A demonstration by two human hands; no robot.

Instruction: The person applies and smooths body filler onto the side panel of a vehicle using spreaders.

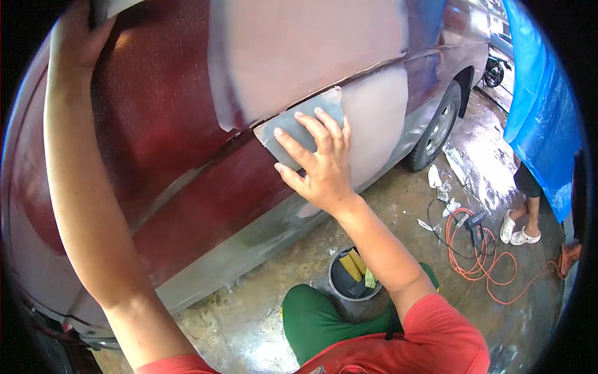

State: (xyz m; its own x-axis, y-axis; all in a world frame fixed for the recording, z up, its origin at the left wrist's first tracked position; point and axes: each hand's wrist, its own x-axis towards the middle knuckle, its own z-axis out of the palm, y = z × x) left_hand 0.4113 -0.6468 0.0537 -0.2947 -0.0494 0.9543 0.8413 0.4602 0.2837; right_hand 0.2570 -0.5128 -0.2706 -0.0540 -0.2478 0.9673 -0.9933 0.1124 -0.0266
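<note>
With its fingers spread, my right hand [321, 153] presses a grey rectangular sheet [289, 123] flat against the side of a dark red vehicle [159, 68]. The sheet lies just below a body crease, at the edge of a pale pink patch [377, 112]. A larger pale patch [311, 50] covers the panel above the crease. My left hand [78, 37] is raised at the upper left, against the vehicle; its fingertips are cut off or hidden, and a pale grey piece shows beside it.
Between my knees stands a dark bucket [333, 283] with yellow and green items inside. An orange hose or cord [455, 262] lies coiled on the wet floor near a dark tool [476, 234]. A person's legs [531, 212] show beside a blue tarp [542, 106]. A wheel [440, 128] is at right.
</note>
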